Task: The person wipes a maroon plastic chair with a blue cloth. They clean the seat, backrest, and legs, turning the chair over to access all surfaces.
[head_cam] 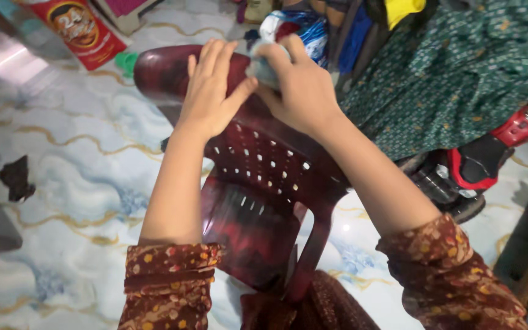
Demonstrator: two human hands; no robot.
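One maroon chair (258,165): left hand (210,88) flat, right hand (297,85) clenching one cloth (264,67).

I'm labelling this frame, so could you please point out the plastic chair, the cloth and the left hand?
plastic chair (264,165): head view, on its perforated backrest.
cloth (263,68): head view, on the bunched part under the right hand's fingers.
left hand (210,91): head view, on its back.
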